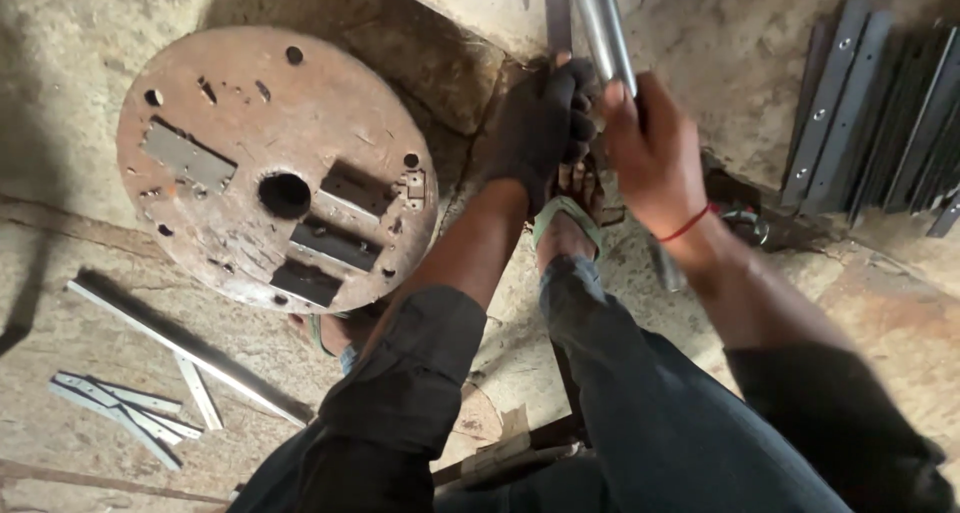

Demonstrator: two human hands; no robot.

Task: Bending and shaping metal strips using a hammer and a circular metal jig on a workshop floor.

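A rusty round steel plate [275,168] with cut-out slots and a centre hole lies on the concrete floor [80,63] to your left. At the upper right, a stack of dark flat metal bars [880,113] with holes leans against the floor edge. Near the lower left, loose bright steel strips [150,373] lie scattered. Straight ahead, a shiny round steel pipe [607,23] stands steeply, beside a dark flat bar [557,13]. Your right hand [655,158], bare with a red thread at the wrist, is wrapped around the pipe. Your left hand [540,123], in a dark glove, is closed on the flat bar just beside it, above your sandalled foot [570,223].
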